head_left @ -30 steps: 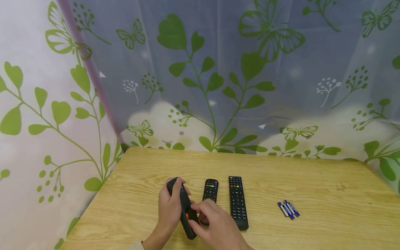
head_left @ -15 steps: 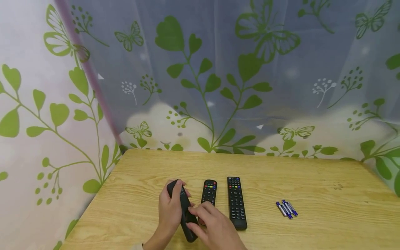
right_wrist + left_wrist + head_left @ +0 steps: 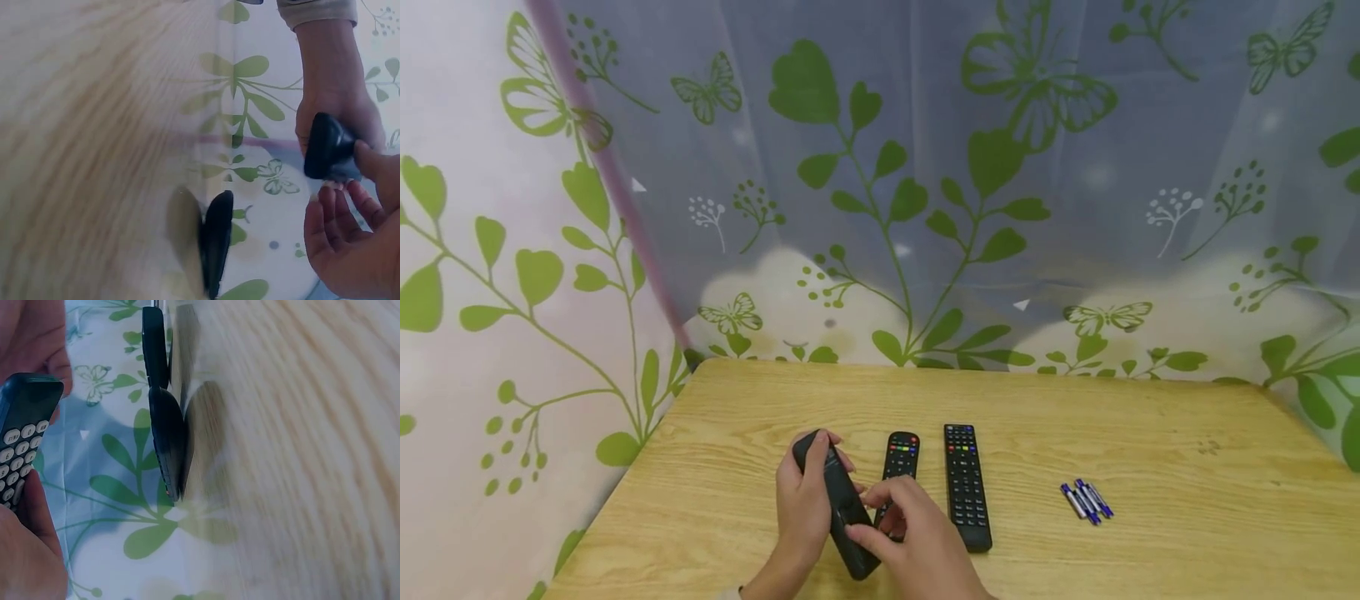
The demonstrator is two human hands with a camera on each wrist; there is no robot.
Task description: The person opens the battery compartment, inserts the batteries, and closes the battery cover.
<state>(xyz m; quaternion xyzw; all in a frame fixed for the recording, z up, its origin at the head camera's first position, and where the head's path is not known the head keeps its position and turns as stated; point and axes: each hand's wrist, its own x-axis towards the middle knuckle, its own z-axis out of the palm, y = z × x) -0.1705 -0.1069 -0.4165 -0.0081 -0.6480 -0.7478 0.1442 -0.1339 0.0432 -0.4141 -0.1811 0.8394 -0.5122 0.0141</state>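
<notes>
My left hand [image 3: 803, 508] grips a black remote control [image 3: 838, 521] held tilted, its back facing up in the head view. In the left wrist view the keypad side of this remote [image 3: 22, 440] shows pale round number keys. My right hand [image 3: 917, 533] is at the lower part, its thumb on the back and its index fingertip at the right edge, pinching there. In the right wrist view the end of the remote [image 3: 328, 150] lies between the thumb and the curled fingers of my right hand [image 3: 356, 250].
A small black remote [image 3: 901, 454] lies on the wooden table [image 3: 737, 400], partly hidden by my right hand. Right of it lies a longer black remote [image 3: 967, 487], keys up. Several blue-and-silver batteries [image 3: 1086, 502] lie further right. A leaf-patterned curtain [image 3: 850, 208] stands behind the table.
One second ago an orange patch showed in an opening in the held remote's back; now black covers that spot. My right thumb has shifted slightly across the back.
</notes>
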